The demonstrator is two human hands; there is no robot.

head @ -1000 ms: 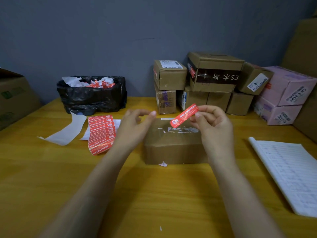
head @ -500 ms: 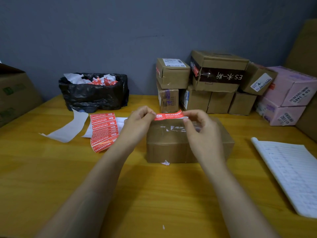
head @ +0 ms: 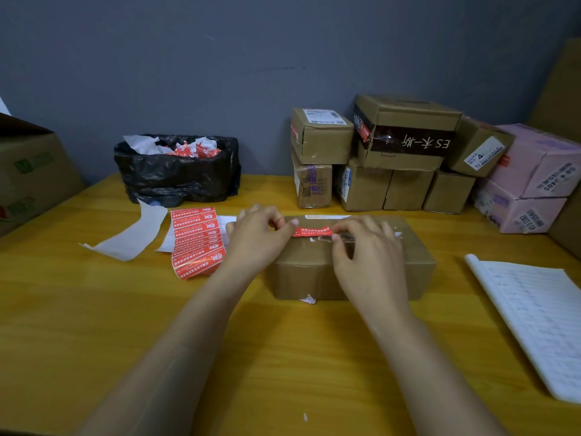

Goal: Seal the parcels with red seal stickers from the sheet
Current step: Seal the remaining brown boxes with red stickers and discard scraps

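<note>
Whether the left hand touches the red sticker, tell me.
Touching. The head view shows the left hand pinching the red sticker at its left end, over the parcel.

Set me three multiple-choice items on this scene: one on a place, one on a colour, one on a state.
1. The sticker sheet lies: A) left of the parcel; B) on top of it; C) right of it.
2. At the back, the two rightmost boxes are: A) green; B) pink; C) black.
3. The seal sticker is: A) crumpled; B) unpeeled; C) pinched at both ends.
1 A: it rests beside the left hand. 2 B: both are pink. 3 C: left hand and right hand grip its ends over the parcel.
</note>
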